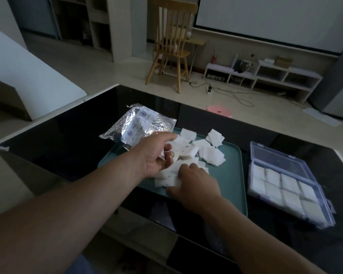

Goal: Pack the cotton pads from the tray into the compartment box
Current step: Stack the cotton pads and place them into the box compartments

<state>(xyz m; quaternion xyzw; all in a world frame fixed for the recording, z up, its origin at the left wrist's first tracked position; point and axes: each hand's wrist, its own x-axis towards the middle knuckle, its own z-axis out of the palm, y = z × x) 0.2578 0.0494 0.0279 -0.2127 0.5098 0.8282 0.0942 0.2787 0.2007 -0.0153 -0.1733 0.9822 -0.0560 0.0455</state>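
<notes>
Cotton pads [204,153], small white squares, lie in a loose heap on the far half of the flat teal plastic tray [232,182]; a few hang over the tray's far edge. My left hand [158,155] reaches over the tray's left side, palm turned to the right, with the fingers [167,155] curled and the thumb above them, gripping a small bunch of cotton pads. My right hand [194,182] rests palm down on the near end of the heap, in the tray's middle. Its fingers are bent down onto the pads and mostly hidden under the knuckles, so I cannot tell whether they pinch anything.

To the right of the tray, just beside it, sits the clear plastic compartment box [323,196] with bluish edges. Its hinged lid [281,157] lies open on the far side, and the compartments I can see hold white pads.

A crumpled silver foil bag [139,125] with blue print overlaps the tray's far left corner. Tray, box and bag all sit on a glossy black table [67,135]. Well beyond the tray, on the floor, stand a pale wooden chair [172,42] and a round pink stool [219,111].
</notes>
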